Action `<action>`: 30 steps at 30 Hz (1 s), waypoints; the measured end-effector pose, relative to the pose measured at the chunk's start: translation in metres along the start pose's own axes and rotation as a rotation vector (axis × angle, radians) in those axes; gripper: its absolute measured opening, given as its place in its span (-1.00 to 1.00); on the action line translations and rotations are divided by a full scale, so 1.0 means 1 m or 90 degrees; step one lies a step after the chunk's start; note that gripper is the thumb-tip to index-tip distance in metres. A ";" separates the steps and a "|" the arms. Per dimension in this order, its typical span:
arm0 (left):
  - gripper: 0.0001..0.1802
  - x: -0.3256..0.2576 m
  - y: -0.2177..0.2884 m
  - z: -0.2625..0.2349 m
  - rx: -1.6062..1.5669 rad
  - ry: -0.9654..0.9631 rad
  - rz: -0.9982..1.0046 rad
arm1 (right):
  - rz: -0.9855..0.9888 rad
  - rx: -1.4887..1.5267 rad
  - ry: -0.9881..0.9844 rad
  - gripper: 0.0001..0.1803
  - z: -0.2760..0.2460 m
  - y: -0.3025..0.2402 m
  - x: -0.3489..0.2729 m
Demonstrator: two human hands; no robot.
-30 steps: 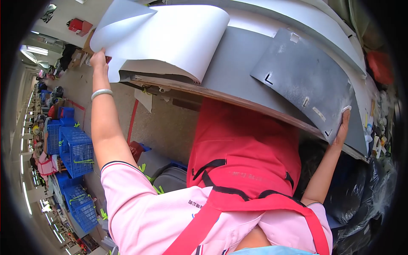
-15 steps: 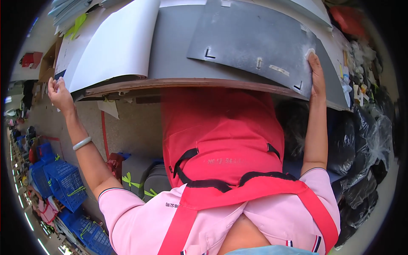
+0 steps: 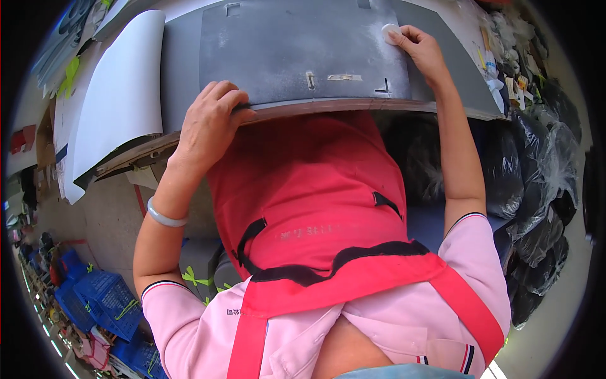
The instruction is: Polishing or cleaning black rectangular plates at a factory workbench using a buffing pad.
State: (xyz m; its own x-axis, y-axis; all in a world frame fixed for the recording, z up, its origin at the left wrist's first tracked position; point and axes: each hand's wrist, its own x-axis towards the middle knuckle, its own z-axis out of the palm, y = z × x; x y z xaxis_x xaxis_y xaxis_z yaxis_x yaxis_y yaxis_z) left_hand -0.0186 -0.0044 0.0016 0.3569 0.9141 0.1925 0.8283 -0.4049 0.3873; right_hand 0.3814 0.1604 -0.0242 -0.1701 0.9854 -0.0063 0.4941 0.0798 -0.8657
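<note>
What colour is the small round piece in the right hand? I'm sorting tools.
White, clearest in the head view.
</note>
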 end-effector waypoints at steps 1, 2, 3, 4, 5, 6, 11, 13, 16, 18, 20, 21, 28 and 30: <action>-0.73 -0.001 -0.001 0.002 -0.004 0.014 0.014 | -0.003 -0.001 0.001 -0.68 0.001 0.002 0.000; -0.75 -0.001 -0.002 0.003 -0.004 0.018 0.013 | -0.017 -0.001 0.004 -0.67 0.002 0.003 0.000; -0.77 -0.002 -0.002 0.004 -0.003 0.023 0.003 | -0.004 0.001 0.001 -0.67 0.003 0.004 0.000; -0.77 -0.002 -0.002 0.005 -0.004 0.018 0.012 | -0.013 0.006 0.002 -0.68 0.004 0.004 0.000; -0.79 -0.003 -0.001 0.006 -0.017 0.028 -0.006 | -0.029 0.011 0.010 -0.68 0.005 0.004 -0.001; -0.80 -0.003 -0.001 0.007 -0.031 0.039 -0.024 | -0.020 0.013 0.005 -0.68 0.005 0.003 -0.001; -0.83 -0.003 0.002 0.008 -0.017 0.059 -0.010 | -0.018 -0.036 0.005 -0.70 0.005 0.001 -0.003; -0.83 -0.004 0.003 0.008 -0.017 0.068 -0.008 | -0.028 -0.048 0.006 -0.69 0.005 0.000 -0.002; -0.85 -0.005 0.004 0.010 0.002 0.077 -0.009 | -0.030 -0.083 0.011 -0.68 0.005 0.000 0.000; -0.85 -0.005 0.004 0.010 0.006 0.080 -0.015 | -0.018 -0.112 0.020 -0.67 0.005 0.000 0.001; -0.85 -0.005 0.004 0.011 -0.001 0.083 -0.009 | -0.074 -0.105 0.020 -0.65 0.006 0.001 0.001; -0.85 -0.005 0.005 0.012 -0.001 0.089 -0.011 | -0.060 -0.081 0.027 -0.66 0.007 0.002 0.002; -0.83 -0.005 0.004 0.011 -0.008 0.088 -0.014 | -0.041 -0.084 0.035 -0.65 0.011 -0.004 -0.001; -0.83 -0.005 0.003 0.011 -0.012 0.088 -0.011 | -0.025 -0.142 0.047 -0.67 0.011 -0.007 0.000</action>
State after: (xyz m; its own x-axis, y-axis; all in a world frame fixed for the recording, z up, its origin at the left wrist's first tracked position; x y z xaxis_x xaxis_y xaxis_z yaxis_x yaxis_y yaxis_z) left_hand -0.0130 -0.0104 -0.0085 0.2777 0.9100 0.3079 0.8249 -0.3901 0.4090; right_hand 0.3685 0.1583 -0.0239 -0.1341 0.9886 0.0686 0.6665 0.1412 -0.7320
